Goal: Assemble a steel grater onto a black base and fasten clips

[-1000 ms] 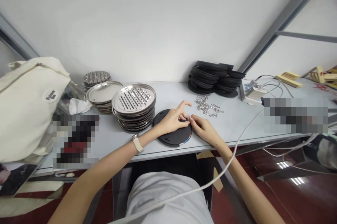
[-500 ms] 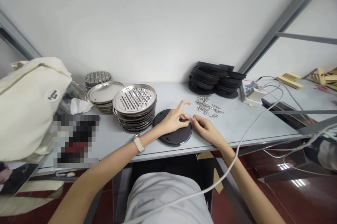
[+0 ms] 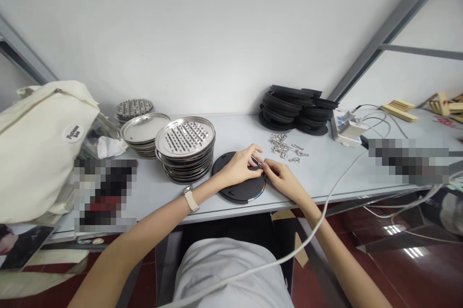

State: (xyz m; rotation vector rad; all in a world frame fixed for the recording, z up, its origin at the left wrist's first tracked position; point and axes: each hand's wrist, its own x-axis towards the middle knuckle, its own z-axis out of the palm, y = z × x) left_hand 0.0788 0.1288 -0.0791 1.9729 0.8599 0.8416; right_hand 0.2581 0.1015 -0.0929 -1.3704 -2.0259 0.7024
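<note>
A round black disc (image 3: 240, 190), with a coloured strip along part of its rim, lies flat on the table in front of me. Over its upper right part, my left hand (image 3: 240, 166) is closed, thumb and fingers bent around a small shiny metal piece (image 3: 256, 161) that looks like a clasp. My right hand (image 3: 284, 180) pinches at the same piece from the right, by the disc's edge. The fingertips hide much of it. Just beyond the hands lies a loose pile of metal clasps and rings (image 3: 282, 146).
Left of the disc stands a stack of metal grater plates (image 3: 186, 139), with more metal discs (image 3: 144, 127) behind. Stacked black discs (image 3: 289, 108) stand by the wall. A power strip (image 3: 347, 129) sits at right, and a white cable (image 3: 325, 211) crosses in front. A cream bag (image 3: 43, 149) is far left.
My left index finger, raised before, has bent down toward the metal piece, which now shows more between the hands. My right hand has stayed nearly in place.
</note>
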